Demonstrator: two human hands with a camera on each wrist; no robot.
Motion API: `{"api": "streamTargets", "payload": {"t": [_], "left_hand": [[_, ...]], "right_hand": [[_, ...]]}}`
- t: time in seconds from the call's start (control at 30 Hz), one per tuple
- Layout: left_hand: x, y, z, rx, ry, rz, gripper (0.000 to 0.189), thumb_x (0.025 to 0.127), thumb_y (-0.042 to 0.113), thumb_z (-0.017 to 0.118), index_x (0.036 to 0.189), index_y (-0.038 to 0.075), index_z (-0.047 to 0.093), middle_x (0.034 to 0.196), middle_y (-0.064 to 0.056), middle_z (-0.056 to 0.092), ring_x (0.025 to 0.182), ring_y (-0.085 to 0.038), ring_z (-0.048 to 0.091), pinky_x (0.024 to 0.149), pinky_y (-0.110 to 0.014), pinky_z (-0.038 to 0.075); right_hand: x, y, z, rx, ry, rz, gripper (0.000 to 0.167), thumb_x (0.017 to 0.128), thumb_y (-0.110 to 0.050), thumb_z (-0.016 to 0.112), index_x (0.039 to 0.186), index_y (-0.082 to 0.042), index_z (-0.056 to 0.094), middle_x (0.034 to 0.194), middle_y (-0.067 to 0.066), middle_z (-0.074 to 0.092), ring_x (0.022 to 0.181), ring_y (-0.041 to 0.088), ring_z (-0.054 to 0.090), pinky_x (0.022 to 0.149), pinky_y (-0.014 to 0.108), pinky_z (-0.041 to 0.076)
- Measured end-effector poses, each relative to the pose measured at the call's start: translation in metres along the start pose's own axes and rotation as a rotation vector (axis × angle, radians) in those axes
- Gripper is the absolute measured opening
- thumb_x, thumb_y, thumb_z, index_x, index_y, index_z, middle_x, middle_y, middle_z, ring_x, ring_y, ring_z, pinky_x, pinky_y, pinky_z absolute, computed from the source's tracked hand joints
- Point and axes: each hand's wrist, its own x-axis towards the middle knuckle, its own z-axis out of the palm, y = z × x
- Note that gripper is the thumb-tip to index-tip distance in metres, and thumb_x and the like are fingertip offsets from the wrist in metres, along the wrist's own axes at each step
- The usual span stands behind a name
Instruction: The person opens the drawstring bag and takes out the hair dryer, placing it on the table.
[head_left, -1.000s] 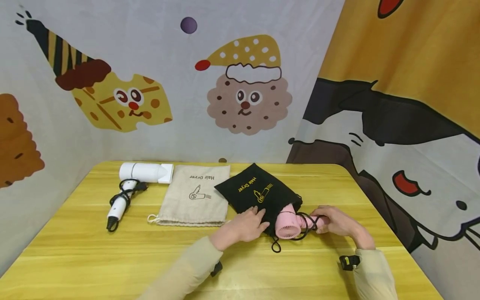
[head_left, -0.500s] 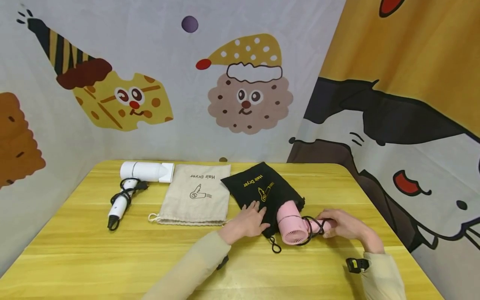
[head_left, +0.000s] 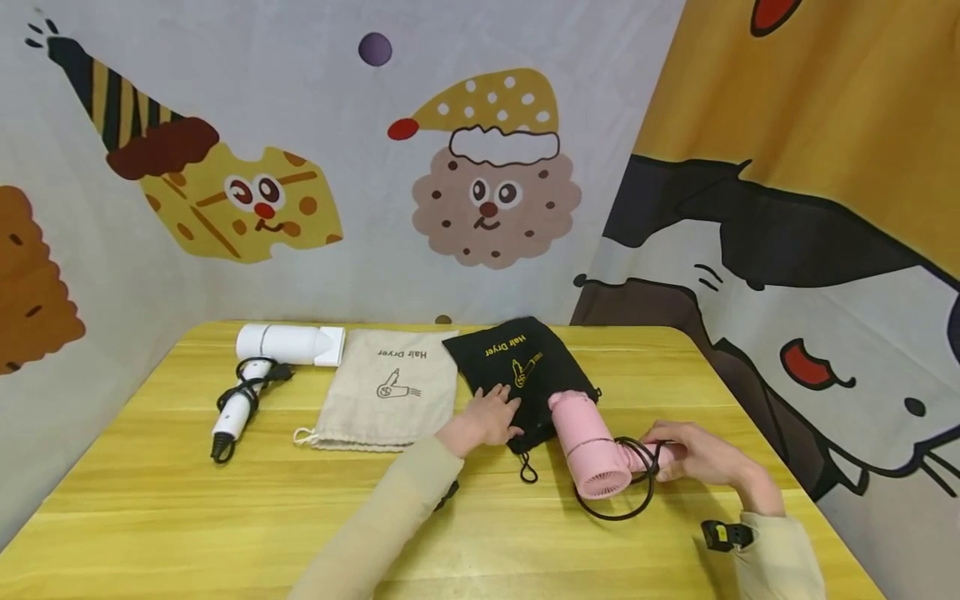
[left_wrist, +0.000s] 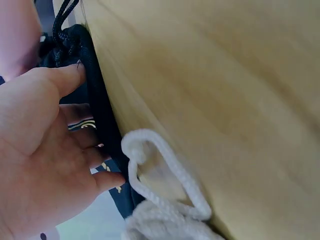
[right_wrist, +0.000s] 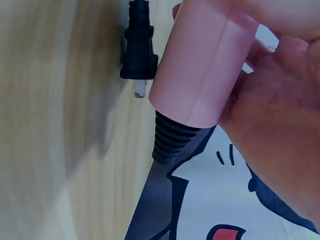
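Observation:
My right hand (head_left: 697, 454) grips the handle of a pink hair dryer (head_left: 588, 442), fingers and thumb wrapped around it in the right wrist view. The dryer's barrel shows along its whole length, its front end overlapping the mouth side of a black drawstring pouch (head_left: 517, 350) printed "Hair Dryer". A black cord hangs in a loop about the handle, and its plug (right_wrist: 139, 50) dangles beside the handle's end. On the pouch's near left part rests my left hand (head_left: 491, 414), its fingers (left_wrist: 82, 135) spread and fairly straight over the cloth.
A beige drawstring pouch (head_left: 390, 387) lies flat to the left of the black one, its white cord loop (left_wrist: 170, 170) near my left hand. Farther left is a white hair dryer (head_left: 288, 343) with its cord wound on the handle. A printed curtain (head_left: 300, 283) stands behind the table.
The pink hair dryer has slid out of the black pouch, right and toward me, in my right hand. Its cord loop hangs looser. My left hand stays on the pouch, which has shifted slightly.

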Motion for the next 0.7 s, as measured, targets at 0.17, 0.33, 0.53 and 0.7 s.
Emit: {"api": "streamTargets", "payload": {"t": [0.17,0.33,0.53,0.7], "left_hand": [[0.015,-0.01,0.005,-0.02,-0.034,-0.028,0.06,0.095,0.047,0.048,0.147,0.019,0.035,0.157,-0.006,0.026,0.147,-0.021,0.022,0.118,-0.044,0.025],[0.028,-0.02,0.014,-0.046,-0.018,-0.037,0.06,0.096,0.048,0.046,0.148,0.02,0.034,0.158,-0.007,0.024,0.148,-0.021,0.021,0.118,-0.044,0.025],[0.013,-0.019,-0.001,-0.057,-0.03,-0.042,0.056,0.098,0.042,0.046,0.148,0.019,0.035,0.158,-0.009,0.023,0.147,-0.024,0.021,0.119,-0.044,0.024],[0.009,-0.019,-0.002,-0.067,-0.041,0.006,0.051,0.098,0.038,0.047,0.146,0.027,0.037,0.158,-0.011,0.023,0.147,-0.026,0.021,0.118,-0.047,0.024]], "right_hand": [[-0.002,-0.004,-0.007,0.05,-0.007,-0.003,0.035,0.074,-0.017,0.077,0.108,-0.016,0.066,0.098,-0.006,0.064,0.088,-0.004,0.052,0.076,0.016,0.043],[-0.005,-0.006,-0.013,0.101,-0.009,-0.076,0.038,0.072,-0.009,0.077,0.107,-0.016,0.066,0.096,-0.005,0.063,0.085,-0.001,0.052,0.073,0.017,0.042],[-0.008,-0.006,-0.018,0.117,0.026,-0.105,0.037,0.073,-0.003,0.075,0.106,-0.016,0.065,0.096,-0.005,0.062,0.083,0.002,0.052,0.069,0.018,0.042],[-0.008,-0.005,-0.019,-0.007,0.111,0.016,0.032,0.075,-0.011,0.077,0.103,-0.021,0.064,0.094,-0.009,0.062,0.082,0.0,0.051,0.07,0.017,0.04]]}}
